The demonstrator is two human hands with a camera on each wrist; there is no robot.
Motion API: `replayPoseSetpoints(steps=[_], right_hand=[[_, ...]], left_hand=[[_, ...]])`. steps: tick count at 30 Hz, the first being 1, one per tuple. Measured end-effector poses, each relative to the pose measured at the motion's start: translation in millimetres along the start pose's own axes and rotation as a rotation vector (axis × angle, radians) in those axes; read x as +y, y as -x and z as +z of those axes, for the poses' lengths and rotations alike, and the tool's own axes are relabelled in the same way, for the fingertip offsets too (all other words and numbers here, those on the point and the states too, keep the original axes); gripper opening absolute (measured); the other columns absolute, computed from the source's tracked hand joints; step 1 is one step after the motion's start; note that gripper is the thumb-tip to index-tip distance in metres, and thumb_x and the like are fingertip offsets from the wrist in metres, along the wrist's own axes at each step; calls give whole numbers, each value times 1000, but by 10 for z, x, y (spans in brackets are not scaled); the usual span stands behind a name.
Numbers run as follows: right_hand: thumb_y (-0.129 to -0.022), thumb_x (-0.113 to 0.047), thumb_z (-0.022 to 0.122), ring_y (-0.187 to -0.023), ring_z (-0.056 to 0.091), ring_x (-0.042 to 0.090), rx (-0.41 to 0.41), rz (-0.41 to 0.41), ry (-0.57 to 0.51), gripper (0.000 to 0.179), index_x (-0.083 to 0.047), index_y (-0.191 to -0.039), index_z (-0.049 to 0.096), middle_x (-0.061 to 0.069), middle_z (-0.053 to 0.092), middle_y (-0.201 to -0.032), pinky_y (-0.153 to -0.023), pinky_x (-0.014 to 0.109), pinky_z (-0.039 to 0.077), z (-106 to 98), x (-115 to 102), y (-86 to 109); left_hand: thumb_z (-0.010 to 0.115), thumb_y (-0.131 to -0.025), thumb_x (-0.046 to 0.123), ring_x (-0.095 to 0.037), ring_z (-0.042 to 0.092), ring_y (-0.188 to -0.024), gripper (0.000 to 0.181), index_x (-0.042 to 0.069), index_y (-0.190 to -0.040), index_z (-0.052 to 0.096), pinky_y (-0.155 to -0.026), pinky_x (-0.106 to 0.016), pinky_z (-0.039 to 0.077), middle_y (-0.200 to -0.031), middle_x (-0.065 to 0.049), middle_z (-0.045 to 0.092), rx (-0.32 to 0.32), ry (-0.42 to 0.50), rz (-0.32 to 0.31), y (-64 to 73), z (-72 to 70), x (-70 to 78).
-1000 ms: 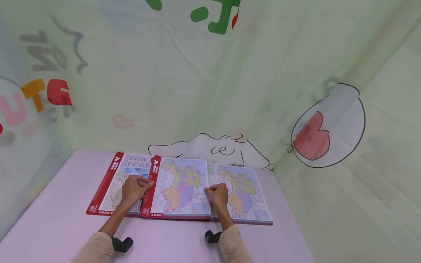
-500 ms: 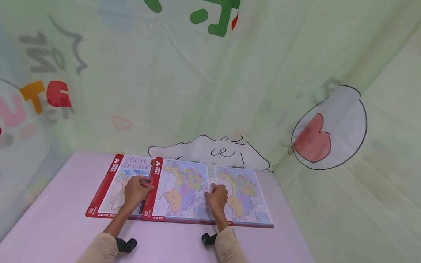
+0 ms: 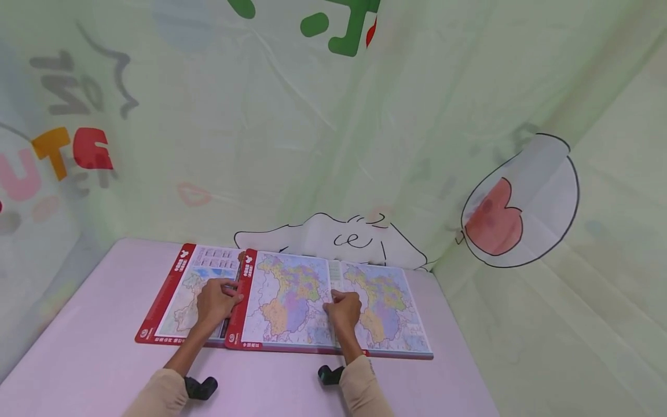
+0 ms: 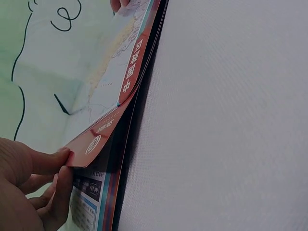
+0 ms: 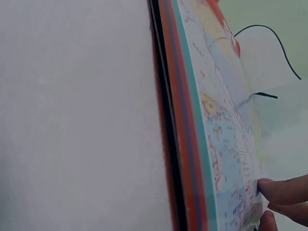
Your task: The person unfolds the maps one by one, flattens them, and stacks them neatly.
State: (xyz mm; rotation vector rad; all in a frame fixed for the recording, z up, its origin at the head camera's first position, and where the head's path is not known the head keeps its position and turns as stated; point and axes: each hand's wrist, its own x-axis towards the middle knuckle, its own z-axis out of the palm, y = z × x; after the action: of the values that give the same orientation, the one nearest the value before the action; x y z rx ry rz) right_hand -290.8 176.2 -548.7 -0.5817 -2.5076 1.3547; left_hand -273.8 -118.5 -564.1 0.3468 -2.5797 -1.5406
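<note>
A red-edged map sheet (image 3: pixel 283 304) lies in the middle over a wider spread of map boards. My left hand (image 3: pixel 215 301) pinches its red left border between thumb and fingers. In the left wrist view, the red corner (image 4: pixel 94 147) is bent up, leaving a gap above the layers below. My right hand (image 3: pixel 345 310) pinches the sheet's right edge. In the right wrist view, the thumb (image 5: pixel 276 190) is on the printed face and the other fingers are partly hidden. Beneath show a red-edged left board (image 3: pixel 172 301) and a right map board (image 3: pixel 388 313).
A pale pink table (image 3: pixel 271 385) carries the boards. Colored layers (image 5: pixel 185 120) form a thick stack edge facing me. A printed curtain (image 3: pixel 292 145) hangs close behind the table. Black devices (image 3: pixel 200 388) sit at both wrists.
The map sheet has come down from slightly raised to lie closer against the boards beneath, both hands still on its sides. Over the last half second almost nothing moves.
</note>
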Motion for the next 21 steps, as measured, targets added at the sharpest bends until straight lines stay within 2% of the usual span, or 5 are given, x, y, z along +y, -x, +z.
replayPoseSetpoints(steps=[5, 11, 14, 18, 21], right_hand=[[-83, 2, 89, -89, 66, 28, 11, 60, -70, 37, -5, -120, 84, 17, 73, -101, -80, 35, 53, -7, -11, -11], [-82, 11, 85, -82, 67, 24, -47, 111, -274, 39, -4, -118, 84, 20, 75, -100, -70, 24, 54, -35, -40, -30], [-81, 14, 84, -76, 66, 20, -66, 109, -341, 41, -3, -118, 84, 19, 76, -94, -66, 20, 53, -58, -70, -36], [-78, 18, 83, -70, 61, 13, -70, 75, -370, 43, 1, -118, 83, 12, 73, -82, -63, 17, 51, -119, -129, -38], [-79, 20, 82, -72, 60, 14, -76, 50, -379, 44, 2, -119, 82, 10, 70, -79, -64, 18, 53, -197, -147, -41]], left_hand=[[80, -97, 10, -30, 78, -75, 37, -7, -129, 73, -54, -30, 60, -105, -27, 79, 0, 12, -7, 10, -20, 4], [79, -99, 10, -28, 77, -76, 36, -6, -130, 72, -54, -30, 60, -105, -27, 78, -12, 12, 13, 2, -80, -10], [80, -98, 9, -25, 76, -75, 36, -5, -130, 72, -54, -30, 60, -104, -26, 78, -17, 14, 21, -6, -115, -9], [79, -97, 7, -19, 74, -71, 34, -4, -129, 73, -53, -30, 59, -101, -24, 79, -19, 4, 37, -17, -146, 2], [79, -97, 6, -18, 74, -68, 32, -3, -128, 74, -52, -29, 57, -99, -22, 80, -15, -7, 63, -23, -165, -15]])
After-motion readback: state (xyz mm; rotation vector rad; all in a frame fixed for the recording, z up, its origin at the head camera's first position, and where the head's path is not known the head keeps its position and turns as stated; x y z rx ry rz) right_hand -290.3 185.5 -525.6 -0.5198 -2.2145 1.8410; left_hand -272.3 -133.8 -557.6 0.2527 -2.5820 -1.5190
